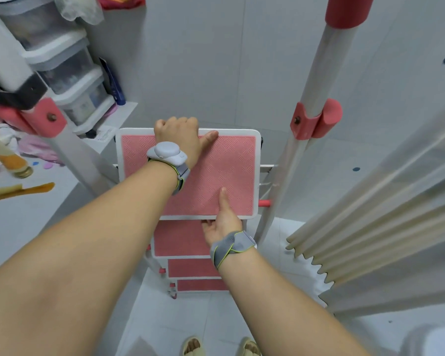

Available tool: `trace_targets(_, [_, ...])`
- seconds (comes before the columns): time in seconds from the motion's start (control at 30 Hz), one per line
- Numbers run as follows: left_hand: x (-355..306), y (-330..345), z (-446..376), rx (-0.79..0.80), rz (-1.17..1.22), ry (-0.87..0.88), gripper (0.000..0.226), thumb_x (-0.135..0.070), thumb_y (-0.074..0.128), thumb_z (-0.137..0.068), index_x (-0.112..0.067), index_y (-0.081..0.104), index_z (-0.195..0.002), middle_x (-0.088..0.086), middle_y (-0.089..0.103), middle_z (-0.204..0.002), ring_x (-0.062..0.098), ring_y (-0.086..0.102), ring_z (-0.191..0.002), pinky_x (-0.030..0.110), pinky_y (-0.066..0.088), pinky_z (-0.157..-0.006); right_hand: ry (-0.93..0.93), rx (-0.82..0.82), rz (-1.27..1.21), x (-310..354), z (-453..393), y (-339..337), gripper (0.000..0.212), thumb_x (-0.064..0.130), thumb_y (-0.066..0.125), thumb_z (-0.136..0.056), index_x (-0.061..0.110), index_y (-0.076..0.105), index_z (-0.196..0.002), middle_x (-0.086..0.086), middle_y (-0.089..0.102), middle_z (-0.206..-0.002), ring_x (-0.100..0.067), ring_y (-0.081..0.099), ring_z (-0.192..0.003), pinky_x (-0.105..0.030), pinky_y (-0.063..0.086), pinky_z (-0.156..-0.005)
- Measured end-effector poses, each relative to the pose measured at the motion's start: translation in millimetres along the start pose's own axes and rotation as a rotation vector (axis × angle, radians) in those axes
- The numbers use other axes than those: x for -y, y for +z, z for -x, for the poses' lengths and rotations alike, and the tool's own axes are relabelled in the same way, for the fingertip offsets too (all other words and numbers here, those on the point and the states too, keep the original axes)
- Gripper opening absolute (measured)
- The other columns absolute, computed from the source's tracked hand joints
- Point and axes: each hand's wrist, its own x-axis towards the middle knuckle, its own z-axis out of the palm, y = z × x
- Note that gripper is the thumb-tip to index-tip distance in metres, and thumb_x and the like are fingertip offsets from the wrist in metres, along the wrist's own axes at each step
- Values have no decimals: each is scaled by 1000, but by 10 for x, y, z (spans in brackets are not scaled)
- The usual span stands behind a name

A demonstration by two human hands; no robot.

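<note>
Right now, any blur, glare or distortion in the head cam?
Head view: light flat and even, no glare; top step, left hand and right hand sharp; left ladder rail near the lens blurred; wide-angle splays it and the right ladder rail outward.

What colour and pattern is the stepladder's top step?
The top step is coral pink with fine basket-weave embossing and a white rim; head view.

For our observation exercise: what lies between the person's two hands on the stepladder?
Head view: only the bare pink top step, between the left hand at its far edge and the right hand at its near edge.
</note>
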Motion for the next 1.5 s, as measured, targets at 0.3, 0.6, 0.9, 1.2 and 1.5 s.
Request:
trace_targets(0.3, [-297,135,-61,169,-7,114,54,-67,28,-90,-19,49,-75,7,65,-84,31,57,-82,37,31,-72,15,-82,-2,98,67,-206,62,53,79,-68,19,61,-117,-3,65,-119,-27,60,-113,-45,42,-106])
trace_targets(0.6, [-360,345,-166,269,70,173,59,-66,23,-90,-17,51,-72,3,58,-72,29,54,-70,35,34,-68,19,-55,-74,203,55,-342,59,43,65,-87,19,47,-138,-8,45,-144,-30,39,-135,-46,37,-109])
trace_targets(0.9, [-536,420,-380,415,92,186,58,-65,22,-91,-16,53,-84,5,58,-84,29,52,-78,38,32,-78,117,153,676,386,430,-151,12,16,53,-94,9,54,-84,-12,64,-86,-28,70,-86,-31,55,-72])
trace_targets(1.2, [-529,498,-390,345,105,194,52,-58,24,-95,-17,55,-85,6,62,-87,30,55,-80,37,29,-75,-1348,-188,1517,1209,55,204,31,9,48,-81,6,61,-108,-9,58,-115,-28,49,-110,-33,37,-95])
trace_targets(1.5, [-530,569,-414,307,76,204,49,-41,20,-101,-18,63,-100,8,68,-106,29,61,-98,35,30,-75,-1263,-278,2089,1373,-450,465,39,40,29,-98,20,59,-112,-1,60,-117,-23,51,-112,-43,27,-103])
